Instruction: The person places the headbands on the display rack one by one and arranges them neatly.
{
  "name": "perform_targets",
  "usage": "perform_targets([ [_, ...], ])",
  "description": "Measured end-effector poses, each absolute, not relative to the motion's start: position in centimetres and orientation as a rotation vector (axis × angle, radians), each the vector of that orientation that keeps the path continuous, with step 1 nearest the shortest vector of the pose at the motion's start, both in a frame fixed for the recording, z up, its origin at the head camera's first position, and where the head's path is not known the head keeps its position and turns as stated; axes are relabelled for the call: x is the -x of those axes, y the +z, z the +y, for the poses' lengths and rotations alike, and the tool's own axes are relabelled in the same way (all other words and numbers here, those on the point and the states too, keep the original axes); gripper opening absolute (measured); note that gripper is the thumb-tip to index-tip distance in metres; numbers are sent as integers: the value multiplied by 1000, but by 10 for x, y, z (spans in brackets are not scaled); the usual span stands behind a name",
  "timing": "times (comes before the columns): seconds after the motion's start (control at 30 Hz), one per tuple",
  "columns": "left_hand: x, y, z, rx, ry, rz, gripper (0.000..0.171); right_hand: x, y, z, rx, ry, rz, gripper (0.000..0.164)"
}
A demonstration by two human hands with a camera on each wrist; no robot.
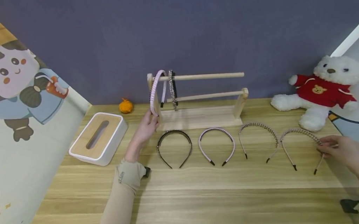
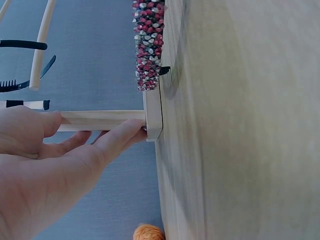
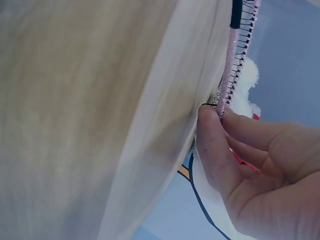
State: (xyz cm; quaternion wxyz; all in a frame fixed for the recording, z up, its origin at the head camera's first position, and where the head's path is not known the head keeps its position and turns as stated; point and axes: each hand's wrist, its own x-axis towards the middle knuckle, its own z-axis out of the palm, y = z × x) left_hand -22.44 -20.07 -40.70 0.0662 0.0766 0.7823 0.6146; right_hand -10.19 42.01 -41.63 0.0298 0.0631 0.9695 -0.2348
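Part of the rightmost headband (image 1: 299, 130) is covered by the right hand (image 1: 344, 150), and the white bear (image 3: 249, 75) is largely hidden in the right wrist view. The left post (image 1: 150, 77) of the rack (image 1: 198, 114) is partly masked by the lilac headband (image 1: 154, 90). The orange ball (image 2: 148, 233) is cropped by the left wrist view's bottom edge, and the mark (image 1: 121, 177) on the left sleeve (image 1: 117, 208) is too small to be read

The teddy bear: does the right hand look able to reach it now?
Probably yes, after letting go: the right hand pinches the rightmost pink headband; nothing visible blocks its way to the white teddy bear.
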Motion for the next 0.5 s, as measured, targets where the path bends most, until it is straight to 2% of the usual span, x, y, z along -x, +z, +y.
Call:
perform_targets([
  [0.5,226,-409,-201,-238,1885,2334,58,96,-411,419,-198,-784,3020,31],
])
